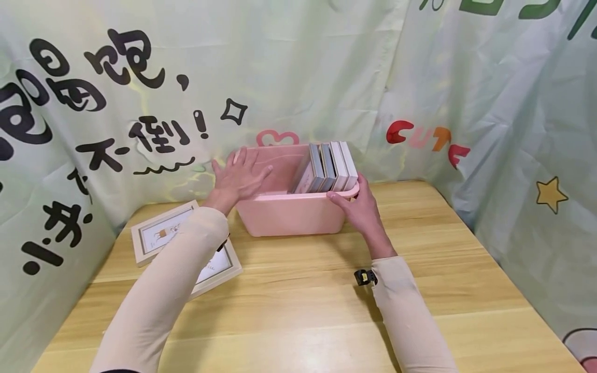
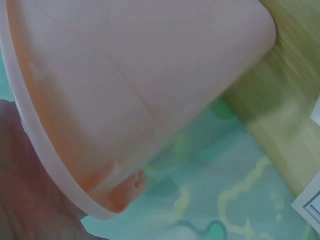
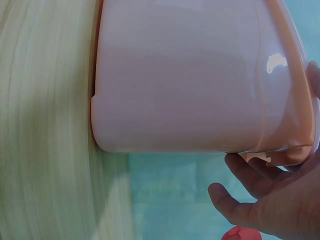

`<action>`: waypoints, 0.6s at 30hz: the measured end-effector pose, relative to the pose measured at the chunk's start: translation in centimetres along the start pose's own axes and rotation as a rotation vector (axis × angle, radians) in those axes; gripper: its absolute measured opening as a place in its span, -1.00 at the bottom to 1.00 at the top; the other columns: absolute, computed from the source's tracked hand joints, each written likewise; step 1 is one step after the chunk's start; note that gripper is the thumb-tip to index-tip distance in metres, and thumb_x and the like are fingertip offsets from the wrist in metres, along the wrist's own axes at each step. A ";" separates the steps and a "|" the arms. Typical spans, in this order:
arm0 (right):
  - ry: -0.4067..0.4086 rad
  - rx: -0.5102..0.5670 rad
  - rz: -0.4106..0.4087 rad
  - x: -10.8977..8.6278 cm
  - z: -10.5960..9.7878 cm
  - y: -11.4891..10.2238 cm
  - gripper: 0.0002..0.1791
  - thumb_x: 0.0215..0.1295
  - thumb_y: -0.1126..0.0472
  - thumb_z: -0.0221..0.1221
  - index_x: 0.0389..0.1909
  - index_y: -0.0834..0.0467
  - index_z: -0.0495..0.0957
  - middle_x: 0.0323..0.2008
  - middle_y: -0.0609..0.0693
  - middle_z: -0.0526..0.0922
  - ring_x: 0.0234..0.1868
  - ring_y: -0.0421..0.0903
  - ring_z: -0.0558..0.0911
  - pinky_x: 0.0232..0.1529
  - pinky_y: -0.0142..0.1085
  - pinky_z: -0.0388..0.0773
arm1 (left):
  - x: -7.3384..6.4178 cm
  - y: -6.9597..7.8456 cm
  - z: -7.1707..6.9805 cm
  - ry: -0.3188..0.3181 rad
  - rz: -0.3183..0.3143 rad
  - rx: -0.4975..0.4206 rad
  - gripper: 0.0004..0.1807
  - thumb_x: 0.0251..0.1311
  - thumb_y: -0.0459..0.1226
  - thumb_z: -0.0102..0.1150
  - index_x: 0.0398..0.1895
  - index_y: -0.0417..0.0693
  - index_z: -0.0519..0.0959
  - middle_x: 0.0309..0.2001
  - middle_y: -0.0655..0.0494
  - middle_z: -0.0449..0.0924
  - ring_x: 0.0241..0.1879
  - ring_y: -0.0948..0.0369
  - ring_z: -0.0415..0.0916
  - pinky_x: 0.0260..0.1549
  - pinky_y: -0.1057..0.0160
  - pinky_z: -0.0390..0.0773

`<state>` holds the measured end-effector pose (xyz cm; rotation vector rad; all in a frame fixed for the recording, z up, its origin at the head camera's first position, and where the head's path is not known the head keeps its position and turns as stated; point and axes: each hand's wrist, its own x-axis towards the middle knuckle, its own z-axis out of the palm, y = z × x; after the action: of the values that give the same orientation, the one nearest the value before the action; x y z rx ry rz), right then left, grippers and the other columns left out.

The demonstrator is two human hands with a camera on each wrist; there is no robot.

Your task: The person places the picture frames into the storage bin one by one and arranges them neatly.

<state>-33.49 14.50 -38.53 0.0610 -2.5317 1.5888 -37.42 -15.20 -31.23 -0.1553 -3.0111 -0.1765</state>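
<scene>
A printed cloth backdrop [image 1: 303,77] is hung behind a wood-grain worktop [image 1: 289,300]; near the worktop's back edge, around its middle, a pink bin [image 1: 291,215] is stood upright. It could be twisted askew, or scraped into the cloth, if its two ends were pushed unevenly. At the bin's right end a row of frames [image 1: 339,166] is stood on edge — about four, grey and white, their tops raised above the rim. With weight apparently gathered there, the bin might be unbalanced by a lift, and the row could be toppled toward the left end by a jolt.

Toward the worktop's left edge, two more frames are laid flat: a pale frame [image 1: 158,233] near the back-left corner and a second frame [image 1: 216,267] closer to the front, partly hidden by the left sleeve [image 1: 170,280]. Whether they overlap cannot be told; either could be nudged by a lowered forearm.

The right hand [image 1: 361,207] is closed about the bin's front-right corner, thumb on the rim, fingers tucked beneath. The left hand [image 1: 239,177] is spread wide against the left-end rim, nothing gripped — a purchase from which that end might be let slip.
</scene>
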 end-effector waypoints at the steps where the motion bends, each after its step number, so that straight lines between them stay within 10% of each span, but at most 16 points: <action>1: 0.001 0.003 -0.001 0.0 0.0 0.0 0.17 -0.01 -0.40 0.27 0.53 -0.12 -0.13 0.44 0.03 0.24 0.42 0.03 0.28 0.38 0.05 0.24 | 0.0 -0.1 0.0 0.000 -0.001 0.004 -0.12 0.27 0.39 -0.57 0.57 0.24 -0.20 0.58 -0.04 -0.27 0.54 -0.15 -0.27 0.26 -0.51 -0.45; 18: 0.006 0.009 -0.012 0.0 0.0 0.1 0.19 -0.02 -0.41 0.27 0.53 -0.12 -0.14 0.44 0.03 0.24 0.42 0.03 0.28 0.39 0.05 0.23 | -0.6 -2.7 0.0 -0.023 -0.060 0.025 0.00 0.11 0.50 -0.83 0.57 0.25 -0.24 0.58 -0.03 -0.28 0.52 -0.21 -0.28 0.26 -0.51 -0.42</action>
<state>-33.53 14.50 -38.58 0.0718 -2.5150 1.5938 -37.17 -17.89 -31.56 -0.0647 -3.0411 -0.1433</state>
